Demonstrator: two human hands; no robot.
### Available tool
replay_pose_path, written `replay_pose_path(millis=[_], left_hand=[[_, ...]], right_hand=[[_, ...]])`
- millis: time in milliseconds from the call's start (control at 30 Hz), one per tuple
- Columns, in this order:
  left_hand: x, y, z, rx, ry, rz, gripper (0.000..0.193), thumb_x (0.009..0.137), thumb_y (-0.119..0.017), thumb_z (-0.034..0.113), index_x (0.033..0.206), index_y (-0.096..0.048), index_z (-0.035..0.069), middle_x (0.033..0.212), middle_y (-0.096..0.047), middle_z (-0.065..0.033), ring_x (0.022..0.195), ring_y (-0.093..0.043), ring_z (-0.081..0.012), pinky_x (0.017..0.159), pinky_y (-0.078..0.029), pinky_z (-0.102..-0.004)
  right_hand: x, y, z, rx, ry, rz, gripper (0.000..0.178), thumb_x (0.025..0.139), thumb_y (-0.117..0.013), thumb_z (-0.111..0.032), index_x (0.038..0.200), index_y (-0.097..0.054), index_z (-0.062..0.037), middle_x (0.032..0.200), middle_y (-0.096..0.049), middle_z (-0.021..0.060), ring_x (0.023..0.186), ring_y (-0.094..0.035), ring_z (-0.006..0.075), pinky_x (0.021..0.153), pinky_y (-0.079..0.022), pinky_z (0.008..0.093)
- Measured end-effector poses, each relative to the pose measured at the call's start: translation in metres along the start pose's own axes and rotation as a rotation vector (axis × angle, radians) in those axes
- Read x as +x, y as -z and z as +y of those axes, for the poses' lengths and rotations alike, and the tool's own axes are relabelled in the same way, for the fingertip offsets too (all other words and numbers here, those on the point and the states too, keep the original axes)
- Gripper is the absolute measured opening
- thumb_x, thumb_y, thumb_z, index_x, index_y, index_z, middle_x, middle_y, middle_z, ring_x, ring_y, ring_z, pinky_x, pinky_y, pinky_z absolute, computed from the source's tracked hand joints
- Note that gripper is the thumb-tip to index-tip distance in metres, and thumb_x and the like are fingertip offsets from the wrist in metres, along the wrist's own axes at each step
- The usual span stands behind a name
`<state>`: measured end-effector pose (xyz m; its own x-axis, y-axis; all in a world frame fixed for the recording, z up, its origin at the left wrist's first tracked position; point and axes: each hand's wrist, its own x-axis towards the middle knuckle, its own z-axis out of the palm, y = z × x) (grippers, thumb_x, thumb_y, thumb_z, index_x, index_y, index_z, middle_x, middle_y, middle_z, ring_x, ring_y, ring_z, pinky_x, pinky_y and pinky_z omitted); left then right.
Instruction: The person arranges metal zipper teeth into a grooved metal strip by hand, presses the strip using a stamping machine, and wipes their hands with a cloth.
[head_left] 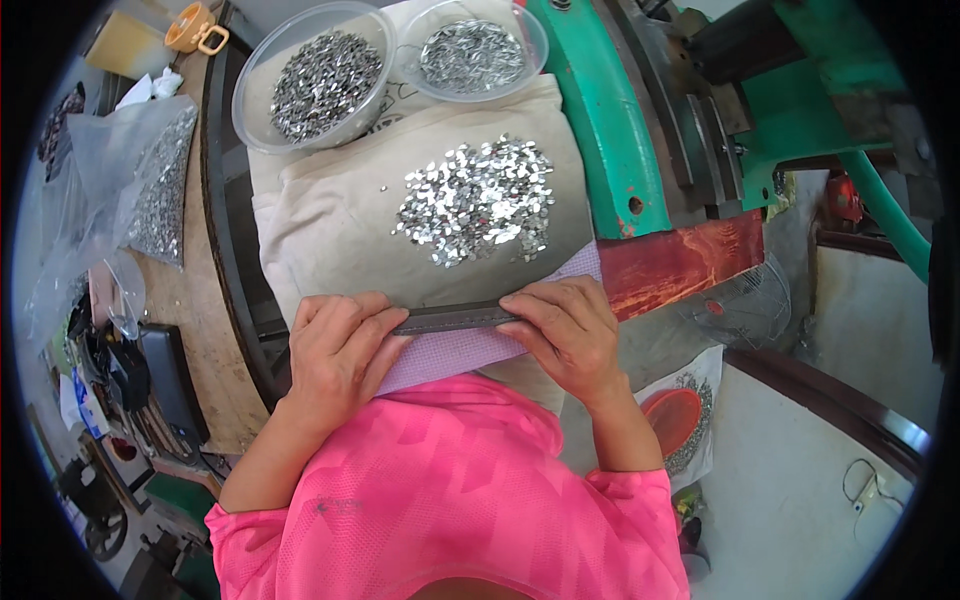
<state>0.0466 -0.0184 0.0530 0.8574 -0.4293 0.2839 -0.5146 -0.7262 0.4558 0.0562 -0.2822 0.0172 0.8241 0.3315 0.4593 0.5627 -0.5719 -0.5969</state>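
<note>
My left hand [338, 345] and my right hand [568, 332] pinch the two ends of a dark grey strip [455, 319] with a stitched-looking edge. The strip lies across the near edge of a beige cloth [320, 225]. On that cloth is spread a loose heap of small shiny silver metal pieces [480, 205], beyond my hands. Fingers on both hands are bent over the strip, thumbs on the near side. A lilac checked fabric [450, 358] shows under the strip, in front of my pink shirt.
Two clear plastic tubs [243, 100] [545, 45] of metal pieces stand at the back. A green machine [605, 120] borders the right, above a red board [680, 262]. Left is a wooden bench [215, 330] with a plastic bag [160, 190] of pieces. A fan [750, 305] stands lower right.
</note>
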Motion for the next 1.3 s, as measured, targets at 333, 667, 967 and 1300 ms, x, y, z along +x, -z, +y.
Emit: replay_pose_path(millis=[333,667,967,1300], left_hand=[[0.03,-0.02,-0.007,0.051,-0.113,-0.025,0.032,0.071,-0.081,0.013,0.1,-0.068,0.006,0.101,-0.066,-0.0066,0.087,-0.063,-0.0238,0.078,-0.044,-0.0358],[0.079,-0.006,0.004,0.074,-0.279,-0.024,0.032,0.072,-0.079,0.013,0.1,-0.067,0.006,0.103,-0.066,-0.0045,0.086,-0.063,-0.0206,0.077,-0.042,-0.0346],[0.201,-0.011,0.047,-0.011,-0.617,0.056,0.025,0.074,-0.074,0.014,0.096,-0.065,0.006,0.099,-0.058,-0.0024,0.085,-0.058,-0.0188,0.076,-0.042,-0.0333],[0.276,-0.048,0.06,-0.011,-0.764,-0.068,0.027,0.076,-0.076,0.014,0.099,-0.067,0.004,0.105,-0.058,-0.005,0.096,-0.061,-0.0247,0.081,-0.049,-0.0387]], right_hand=[[0.003,0.008,0.023,-0.1,-0.017,0.017,0.031,0.075,-0.082,-0.018,0.103,-0.07,-0.0103,0.096,-0.065,0.0027,0.085,-0.06,0.0238,0.072,-0.048,0.0371],[0.01,0.043,0.017,-0.197,-0.029,0.125,0.029,0.075,-0.082,-0.018,0.101,-0.071,-0.0088,0.095,-0.067,0.0038,0.084,-0.062,0.0245,0.073,-0.05,0.0366],[0.023,0.113,0.028,-0.355,-0.123,0.439,0.029,0.071,-0.084,-0.009,0.097,-0.071,-0.0037,0.089,-0.07,0.0098,0.076,-0.068,0.027,0.064,-0.054,0.0358],[0.021,0.129,0.053,-0.428,-0.217,0.563,0.024,0.077,-0.081,-0.006,0.098,-0.069,-0.0015,0.089,-0.069,0.0112,0.071,-0.068,0.0239,0.061,-0.054,0.0337]])
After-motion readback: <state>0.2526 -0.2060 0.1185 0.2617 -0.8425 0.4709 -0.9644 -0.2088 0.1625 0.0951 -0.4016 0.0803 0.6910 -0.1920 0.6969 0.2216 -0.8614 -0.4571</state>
